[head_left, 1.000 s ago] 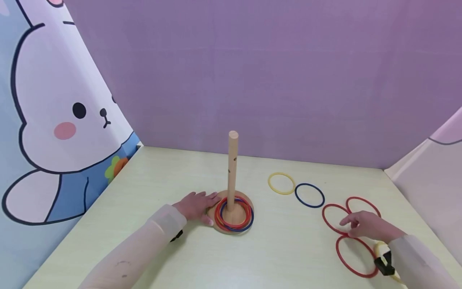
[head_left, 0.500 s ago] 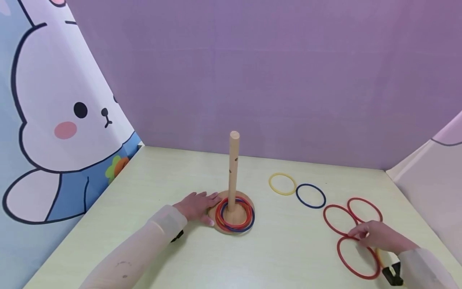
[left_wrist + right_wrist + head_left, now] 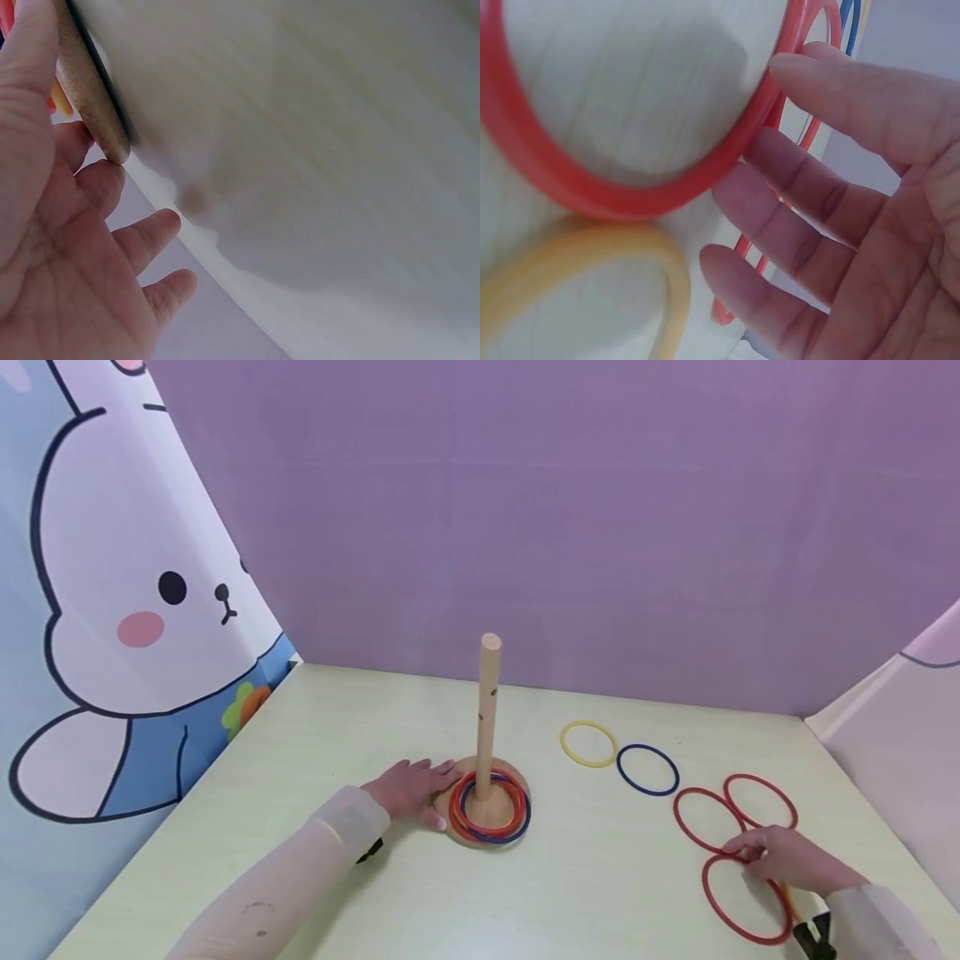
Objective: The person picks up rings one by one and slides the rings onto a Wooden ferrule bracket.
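Note:
My left hand [image 3: 408, 789] holds the rim of a round wooden base [image 3: 491, 812], thumb and fingers about its edge. From that base rises an upright wooden post [image 3: 487, 718]. Several red and blue rings [image 3: 517, 810] lie around its foot, with a bit of yellow among them. In the left wrist view, fingertips touch the edge of the base [image 3: 97, 112]. On the right, my right hand [image 3: 795, 858] pinches the far edge of the nearest red ring [image 3: 622, 202], which lies flat on the table. A yellow ring [image 3: 679, 292] lies beside it, partly hidden by the hand in the head view.
Two more red rings [image 3: 677, 818] lie just beyond the right hand. Farther back are a blue ring [image 3: 648, 792] and a yellow ring [image 3: 588, 764] side by side. A purple backdrop [image 3: 525, 527] closes the table's far edge, and printed cloth [image 3: 97, 568] stands at the left.
My right hand has moved down and right from above the red rings, and its fingers have closed on the nearest one. The left hand stays on the base.

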The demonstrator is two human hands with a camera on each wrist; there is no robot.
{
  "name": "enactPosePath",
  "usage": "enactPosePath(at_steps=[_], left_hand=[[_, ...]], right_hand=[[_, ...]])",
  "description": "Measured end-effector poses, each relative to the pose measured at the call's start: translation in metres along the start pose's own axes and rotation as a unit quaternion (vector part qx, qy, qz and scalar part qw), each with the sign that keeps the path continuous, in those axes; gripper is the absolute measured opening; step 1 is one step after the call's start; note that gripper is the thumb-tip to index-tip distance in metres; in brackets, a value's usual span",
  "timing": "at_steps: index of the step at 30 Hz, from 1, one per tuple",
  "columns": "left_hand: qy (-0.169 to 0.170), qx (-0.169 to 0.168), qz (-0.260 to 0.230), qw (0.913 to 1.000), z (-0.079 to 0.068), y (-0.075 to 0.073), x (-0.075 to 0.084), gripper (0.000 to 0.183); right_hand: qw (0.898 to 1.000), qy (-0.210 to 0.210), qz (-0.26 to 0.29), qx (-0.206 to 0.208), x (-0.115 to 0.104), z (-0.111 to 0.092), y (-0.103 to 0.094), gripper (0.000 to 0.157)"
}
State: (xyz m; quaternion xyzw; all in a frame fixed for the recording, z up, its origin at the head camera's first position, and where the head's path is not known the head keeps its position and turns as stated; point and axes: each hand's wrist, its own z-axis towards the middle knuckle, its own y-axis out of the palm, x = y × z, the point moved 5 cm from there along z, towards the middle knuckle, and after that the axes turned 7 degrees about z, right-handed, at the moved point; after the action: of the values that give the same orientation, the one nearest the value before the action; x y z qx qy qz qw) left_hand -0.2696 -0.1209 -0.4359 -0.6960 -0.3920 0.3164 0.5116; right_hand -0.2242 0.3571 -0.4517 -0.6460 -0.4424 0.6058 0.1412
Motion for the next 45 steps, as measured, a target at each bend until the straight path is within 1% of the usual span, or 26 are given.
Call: enactPosePath(at_steps=[8, 12, 13, 15, 18, 22, 25, 27, 31, 35, 37, 38, 40, 42, 44, 45], left_hand=[[-0.003, 0.0, 0.003, 1.0, 0.0, 0.0, 0.0, 0.084], [-0.004, 0.0, 0.004, 1.0, 0.0, -0.001, 0.0, 0.084], [-0.004, 0.0, 0.004, 1.0, 0.0, -0.001, 0.0, 0.084], [-0.004, -0.001, 0.001, 1.0, 0.0, -0.001, 0.0, 0.084], [-0.004, -0.001, -0.001, 1.0, -0.001, -0.001, 0.0, 0.084], [-0.001, -0.004, -0.001, 1.0, -0.002, -0.002, 0.0, 0.083], [0.001, -0.006, -0.004, 1.0, -0.003, -0.002, 0.001, 0.083], [0.002, -0.006, -0.006, 1.0, -0.004, -0.002, 0.001, 0.083], [0.004, -0.005, -0.009, 0.9999, -0.005, -0.002, 0.001, 0.083], [0.001, -0.006, -0.001, 1.0, -0.006, -0.003, 0.0, 0.083], [0.001, -0.004, -0.002, 1.0, -0.006, -0.004, 0.0, 0.083], [0.002, -0.003, -0.002, 1.0, -0.006, -0.004, 0.0, 0.083], [0.005, 0.0, -0.004, 1.0, -0.006, -0.004, 0.001, 0.084], [0.01, 0.003, -0.005, 0.9999, -0.005, -0.004, 0.002, 0.084], [0.01, 0.004, -0.001, 0.9999, -0.005, -0.003, 0.002, 0.084], [0.008, 0.006, 0.0, 1.0, -0.005, -0.003, 0.002, 0.084]], right_hand=[[1.0, 0.013, -0.012, 0.002, 0.001, 0.004, 0.003, 0.023], [1.0, 0.0, -0.016, 0.004, 0.001, 0.006, 0.004, 0.022], [1.0, -0.014, -0.02, 0.003, 0.0, 0.006, 0.004, 0.022], [0.999, -0.028, -0.019, 0.005, -0.001, 0.006, 0.005, 0.021], [1.0, -0.03, -0.006, 0.006, -0.001, 0.005, 0.006, 0.022], [0.999, 0.024, 0.025, 0.016, 0.002, 0.006, 0.009, 0.025], [0.996, 0.066, 0.051, 0.024, 0.002, 0.007, 0.011, 0.031], [0.995, 0.076, 0.06, 0.025, 0.001, 0.007, 0.013, 0.035], [0.995, 0.072, 0.073, 0.014, -0.003, 0.009, 0.016, 0.041], [0.995, 0.045, 0.089, -0.007, -0.009, 0.011, 0.02, 0.041], [0.995, 0.035, 0.091, -0.01, -0.011, 0.013, 0.021, 0.04], [0.995, 0.036, 0.091, -0.008, -0.012, 0.013, 0.021, 0.039], [0.994, 0.058, 0.09, 0.002, -0.013, 0.014, 0.022, 0.038], [0.994, 0.068, 0.089, 0.009, -0.016, 0.015, 0.023, 0.037], [0.993, 0.069, 0.091, 0.014, -0.017, 0.016, 0.025, 0.036], [0.993, 0.063, 0.095, 0.013, -0.019, 0.018, 0.027, 0.036]])
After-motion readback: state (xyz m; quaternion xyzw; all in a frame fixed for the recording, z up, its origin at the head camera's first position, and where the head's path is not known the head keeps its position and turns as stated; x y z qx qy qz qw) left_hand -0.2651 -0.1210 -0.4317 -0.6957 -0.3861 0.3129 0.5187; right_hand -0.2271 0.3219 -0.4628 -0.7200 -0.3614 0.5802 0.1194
